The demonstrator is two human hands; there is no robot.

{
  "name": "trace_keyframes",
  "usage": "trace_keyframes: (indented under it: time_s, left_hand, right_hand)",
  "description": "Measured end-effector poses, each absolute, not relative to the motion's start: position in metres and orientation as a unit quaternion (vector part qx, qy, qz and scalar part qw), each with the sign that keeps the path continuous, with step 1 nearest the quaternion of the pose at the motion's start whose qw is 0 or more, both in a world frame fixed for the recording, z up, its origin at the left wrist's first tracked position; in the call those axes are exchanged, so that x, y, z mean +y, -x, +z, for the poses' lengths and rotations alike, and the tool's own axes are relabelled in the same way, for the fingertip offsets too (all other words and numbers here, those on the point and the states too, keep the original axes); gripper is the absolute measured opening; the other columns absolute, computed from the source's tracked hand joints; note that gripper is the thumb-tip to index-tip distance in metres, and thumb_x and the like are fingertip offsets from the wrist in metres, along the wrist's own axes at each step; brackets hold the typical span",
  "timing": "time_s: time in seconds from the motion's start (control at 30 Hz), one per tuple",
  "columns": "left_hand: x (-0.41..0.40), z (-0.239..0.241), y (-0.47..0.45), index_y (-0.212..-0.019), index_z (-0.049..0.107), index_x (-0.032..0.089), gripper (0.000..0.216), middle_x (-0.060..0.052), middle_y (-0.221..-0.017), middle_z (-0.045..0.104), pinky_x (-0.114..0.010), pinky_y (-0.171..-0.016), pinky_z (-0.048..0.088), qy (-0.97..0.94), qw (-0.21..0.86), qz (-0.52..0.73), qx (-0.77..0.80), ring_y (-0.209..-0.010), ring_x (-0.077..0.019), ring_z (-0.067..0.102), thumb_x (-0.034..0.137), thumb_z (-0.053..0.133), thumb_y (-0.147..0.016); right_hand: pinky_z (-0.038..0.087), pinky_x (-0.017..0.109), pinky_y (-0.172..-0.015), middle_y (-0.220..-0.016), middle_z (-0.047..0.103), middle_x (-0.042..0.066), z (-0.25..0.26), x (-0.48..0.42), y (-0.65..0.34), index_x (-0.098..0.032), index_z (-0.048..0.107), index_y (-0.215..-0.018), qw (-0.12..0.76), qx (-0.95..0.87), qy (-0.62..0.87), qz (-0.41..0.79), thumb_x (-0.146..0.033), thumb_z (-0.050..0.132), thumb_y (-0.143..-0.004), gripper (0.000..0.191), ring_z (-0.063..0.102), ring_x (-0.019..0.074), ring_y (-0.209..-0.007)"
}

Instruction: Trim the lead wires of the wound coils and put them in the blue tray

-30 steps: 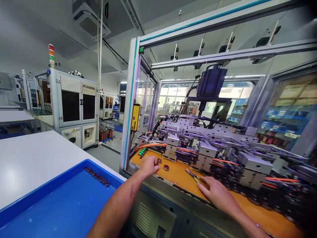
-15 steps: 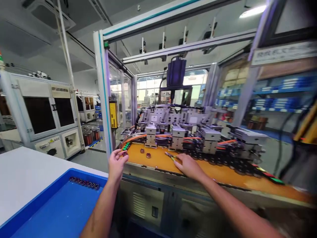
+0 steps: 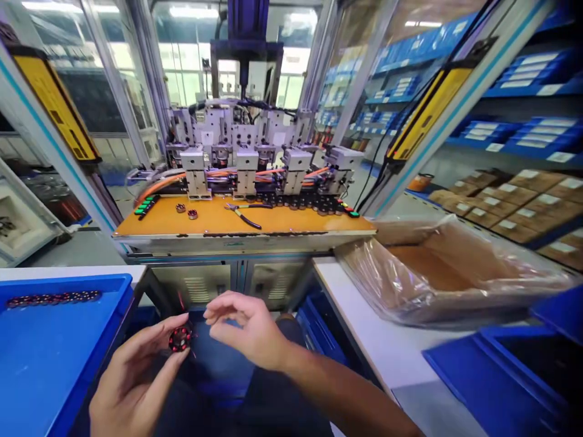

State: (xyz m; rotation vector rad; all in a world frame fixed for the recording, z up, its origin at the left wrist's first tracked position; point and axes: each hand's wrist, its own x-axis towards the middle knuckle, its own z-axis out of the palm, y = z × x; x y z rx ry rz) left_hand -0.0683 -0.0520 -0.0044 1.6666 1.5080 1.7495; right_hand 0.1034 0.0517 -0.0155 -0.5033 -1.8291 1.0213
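Observation:
My left hand (image 3: pixel 136 370) pinches a small round motor stator (image 3: pixel 180 339) between thumb and fingers, low in front of me. Dark in the middle, the stator shows red windings around its ring, and thin red wire ends stick out above and below it. Just to its right is my right hand (image 3: pixel 248 331), fingers loosely curled and apart from the thumb, with nothing visible in it. Side cutters (image 3: pixel 246 213) with black and yellow-green handles lie on the orange machine table (image 3: pixel 214 226). Two more stators (image 3: pixel 192 214) sit left of the cutters.
A blue tray (image 3: pixel 50 364) with a row of stators (image 3: pixel 54 298) stands at left. Winding machine heads (image 3: pixel 246 173) rise behind dark round parts (image 3: pixel 300 202). At right are a plastic-lined box (image 3: pixel 437 291) and a blue bin (image 3: pixel 496 376). Yellow light barriers (image 3: pixel 423 115) flank the machine.
My right hand has let go of the side cutters on the table. Both hands have come back toward me, the left one bringing the stator. My view has turned right and down.

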Motion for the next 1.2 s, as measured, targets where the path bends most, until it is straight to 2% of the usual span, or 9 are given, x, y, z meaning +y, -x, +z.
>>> trace_keyframes:
  time_s: [0.1, 0.17, 0.27, 0.37, 0.5, 0.7, 0.9, 1.1, 1.2]
  left_hand:
    - [-0.054, -0.012, 0.061, -0.128, 0.058, 0.031, 0.055, 0.004, -0.122, 0.075, -0.022, -0.097, 0.057, -0.613, 0.156, 0.588, 0.504, -0.104, -0.0124, 0.073, 0.006, 0.07, -0.081]
    - [-0.057, -0.013, 0.054, -0.129, 0.058, 0.033, 0.055, 0.006, -0.121, 0.076, -0.018, -0.096, 0.055, -0.619, 0.161, 0.584, 0.499, -0.104, -0.0102, 0.073, 0.005, 0.069, -0.082]
    - [-0.062, -0.01, 0.044, -0.123, 0.062, 0.035, 0.041, 0.006, -0.117, 0.077, -0.016, -0.093, 0.056, -0.566, 0.212, 0.596, 0.528, -0.103, -0.0101, 0.073, 0.016, 0.067, -0.087]
    - [-0.064, -0.008, 0.042, -0.121, 0.062, 0.034, 0.033, 0.003, -0.117, 0.078, -0.019, -0.088, 0.059, -0.51, 0.291, 0.585, 0.559, -0.103, -0.0137, 0.074, 0.029, 0.067, -0.089]
    - [-0.062, -0.01, 0.044, -0.121, 0.06, 0.033, 0.037, -0.001, -0.116, 0.078, -0.023, -0.085, 0.062, -0.506, 0.356, 0.551, 0.56, -0.103, -0.0171, 0.074, 0.03, 0.072, -0.085]
    - [-0.066, -0.013, 0.03, -0.117, 0.063, 0.03, 0.042, -0.001, -0.108, 0.076, -0.026, -0.084, 0.062, -0.464, 0.311, 0.594, 0.579, -0.096, -0.0167, 0.073, 0.027, 0.078, -0.078]
    - [-0.066, -0.015, 0.03, -0.122, 0.06, 0.03, 0.049, -0.002, -0.105, 0.075, -0.028, -0.082, 0.064, -0.467, 0.291, 0.614, 0.567, -0.097, -0.0184, 0.073, 0.023, 0.078, -0.077]
    - [-0.068, -0.02, 0.032, -0.125, 0.06, 0.032, 0.049, -0.002, -0.108, 0.078, -0.03, -0.083, 0.063, -0.488, 0.272, 0.602, 0.571, -0.096, -0.0193, 0.075, 0.026, 0.077, -0.08]
    - [-0.069, -0.021, 0.031, -0.125, 0.06, 0.032, 0.048, -0.001, -0.11, 0.078, -0.028, -0.085, 0.062, -0.487, 0.276, 0.595, 0.577, -0.097, -0.0178, 0.074, 0.025, 0.076, -0.081]
  right_hand:
    - [0.059, 0.028, -0.079, -0.116, 0.064, 0.013, -0.004, 0.039, -0.116, -0.014, 0.063, -0.113, 0.555, -0.767, 0.139, 0.29, -0.015, 0.06, -0.091, 0.022, 0.067, 0.0144, -0.09]
    - [0.056, 0.031, -0.083, -0.124, 0.062, 0.016, 0.007, 0.039, -0.127, -0.013, 0.063, -0.115, 0.528, -0.833, 0.115, 0.119, -0.005, 0.052, -0.091, 0.029, 0.064, 0.0178, -0.1]
    - [0.051, 0.032, -0.073, -0.096, 0.07, 0.01, 0.015, 0.039, -0.141, -0.011, 0.066, -0.103, 0.414, -0.902, 0.12, -0.004, -0.007, 0.05, -0.093, 0.019, 0.061, 0.0182, -0.083]
    - [0.048, 0.027, -0.07, -0.077, 0.065, 0.003, 0.011, 0.034, -0.148, -0.014, 0.066, -0.088, 0.347, -0.925, 0.139, 0.061, -0.011, 0.05, -0.096, 0.017, 0.057, 0.0139, -0.071]
    - [0.049, 0.02, -0.071, -0.084, 0.065, 0.004, 0.007, 0.024, -0.15, -0.014, 0.063, -0.086, 0.348, -0.905, 0.151, 0.192, -0.012, 0.051, -0.094, 0.015, 0.061, 0.0104, -0.075]
    - [0.053, 0.027, -0.08, -0.126, 0.063, 0.018, 0.014, 0.02, -0.157, -0.008, 0.058, -0.123, 0.377, -0.919, 0.116, -0.008, -0.012, 0.041, -0.099, 0.029, 0.064, 0.0173, -0.098]
    - [0.049, 0.029, -0.066, -0.086, 0.069, 0.006, 0.004, 0.025, -0.16, -0.013, 0.065, -0.094, 0.291, -0.947, 0.124, 0.045, -0.01, 0.044, -0.097, 0.021, 0.06, 0.0157, -0.072]
    - [0.049, 0.025, -0.067, -0.093, 0.069, 0.006, 0.005, 0.016, -0.161, -0.016, 0.064, -0.102, 0.389, -0.912, 0.117, 0.059, -0.016, 0.05, -0.097, 0.014, 0.061, 0.0127, -0.074]
    - [0.047, 0.028, -0.063, -0.091, 0.069, 0.008, 0.004, 0.015, -0.159, -0.013, 0.064, -0.106, 0.348, -0.927, 0.132, 0.045, -0.014, 0.044, -0.098, 0.021, 0.059, 0.015, -0.071]
